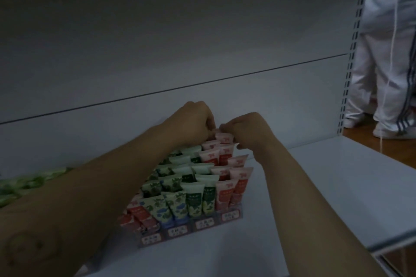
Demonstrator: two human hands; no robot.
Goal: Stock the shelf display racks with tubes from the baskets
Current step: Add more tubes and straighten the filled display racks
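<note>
Rack (pixel 202 224) back row is being filled: left hand (pixel 193 122) and right hand (pixel 248 129) both pinch 1 pink tube (pixel 223 137), fingers curled, apparently to seat it upright.

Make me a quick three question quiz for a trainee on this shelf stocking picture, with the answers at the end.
1. True or false: the left hand and right hand are at the front row of the display rack.
2. Which tube colour fills the rack's right-hand column? A green, B pink, C blue.
3. Fill in: the rack stands on a white ____.
Key: 1 false, both are at the back row, by a pink tube. 2 B. 3 shelf.
</note>
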